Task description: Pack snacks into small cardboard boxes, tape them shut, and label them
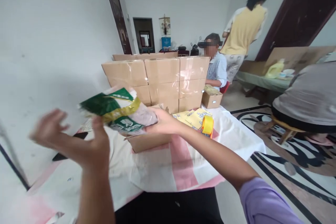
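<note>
A green and white plastic bag [123, 112] with a gold stripe and pale contents hangs in the air, tilted, above a cardboard box. My right hand [164, 121] grips its right end. Spread fingers and a raised thumb mark my left hand [76, 136], blurred, close to the bag's left end; whether the thumb touches the bag I cannot tell. Below the bag, the cardboard box [149, 142] stands on the cloth-covered table [157, 171]; its inside is mostly hidden by the bag and my right hand.
Stacked taped cartons [161, 73] rise behind the box. Yellow printed sheets [193, 117] and a yellow tape roll [207, 125] lie to the right. A small carton [212, 97] is near a seated person [216, 66]. Another person [244, 24] stands behind; one sits [307, 94] far right.
</note>
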`<state>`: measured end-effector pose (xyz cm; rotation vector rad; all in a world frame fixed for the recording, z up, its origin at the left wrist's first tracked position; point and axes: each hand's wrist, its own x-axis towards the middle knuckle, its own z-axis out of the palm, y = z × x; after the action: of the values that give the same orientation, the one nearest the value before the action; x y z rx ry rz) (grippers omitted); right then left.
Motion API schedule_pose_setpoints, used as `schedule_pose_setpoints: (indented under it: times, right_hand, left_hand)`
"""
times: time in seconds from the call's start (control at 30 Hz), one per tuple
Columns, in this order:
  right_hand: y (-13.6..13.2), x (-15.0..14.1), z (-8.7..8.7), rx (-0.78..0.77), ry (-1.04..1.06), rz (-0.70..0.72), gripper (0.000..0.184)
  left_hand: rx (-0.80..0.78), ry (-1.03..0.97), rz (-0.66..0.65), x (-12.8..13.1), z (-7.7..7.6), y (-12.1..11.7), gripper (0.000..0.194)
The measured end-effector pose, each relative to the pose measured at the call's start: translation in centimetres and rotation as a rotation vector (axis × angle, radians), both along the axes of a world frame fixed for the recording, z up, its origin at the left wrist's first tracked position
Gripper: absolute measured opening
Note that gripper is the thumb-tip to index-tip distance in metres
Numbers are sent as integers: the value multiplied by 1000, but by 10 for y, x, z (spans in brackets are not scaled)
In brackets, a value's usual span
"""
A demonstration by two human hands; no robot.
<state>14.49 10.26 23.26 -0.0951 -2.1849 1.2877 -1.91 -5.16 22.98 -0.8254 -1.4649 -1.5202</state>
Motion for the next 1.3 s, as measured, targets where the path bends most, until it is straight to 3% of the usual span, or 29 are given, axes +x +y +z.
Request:
schedule_pose_setpoints:
  times: [0.07, 0.13, 0.2, 0.27, 0.4, 0.53, 0.73, 0.9, 0.97, 1.03, 1.07, 1.13, 1.23, 1.3]
  right_hand:
    - [18, 1, 0, 24, 1, -75, 58]
    - [39, -3, 2, 39, -46, -133, 61]
    - [58, -8, 3, 116, -212, -200, 63]
    - [74, -12, 3, 237, -458, -229, 64]
    - [92, -18, -3, 434, -915, -187, 47]
    - [94, -34, -17, 588, -1113, -221, 34]
    - [87, -56, -37, 750, -1026, -350, 35]
    - [80, -16, -37, 787, -790, -484, 30]
    - [80, 9, -39, 686, -605, -696, 40]
    - [82, 30, -45, 406, -433, -819, 48]
    - [83, 37, -49, 256, -390, -804, 49]
    - [84, 45, -60, 39, -406, -642, 51]
    - [82, 41, -77, -50, -421, -446, 53]
    - [82, 34, -88, -82, -362, -421, 53]
  left_hand:
    - [-168, 99, -98, 3, -56, 10, 52]
    - [-445, 148, -214, 9, -105, 20, 37]
    - [-754, 132, -247, 16, -139, 27, 40]
    - [-898, 58, -259, 21, -154, 31, 42]
    - [-735, -55, -356, 11, -156, 32, 40]
    - [-609, -74, -396, -5, -163, 33, 39]
    - [-545, -97, -427, -4, -174, 26, 36]
    - [-434, -156, -427, 9, -186, 17, 26]
    - [-343, -261, -364, 8, -190, 20, 29]
    - [-284, -369, -356, 1, -189, 28, 45]
    - [-285, -398, -392, -5, -186, 33, 52]
    - [-340, -400, -505, -18, -178, 43, 52]
    - [-431, -389, -592, -31, -165, 55, 25]
    - [-439, -452, -556, -33, -161, 61, 26]
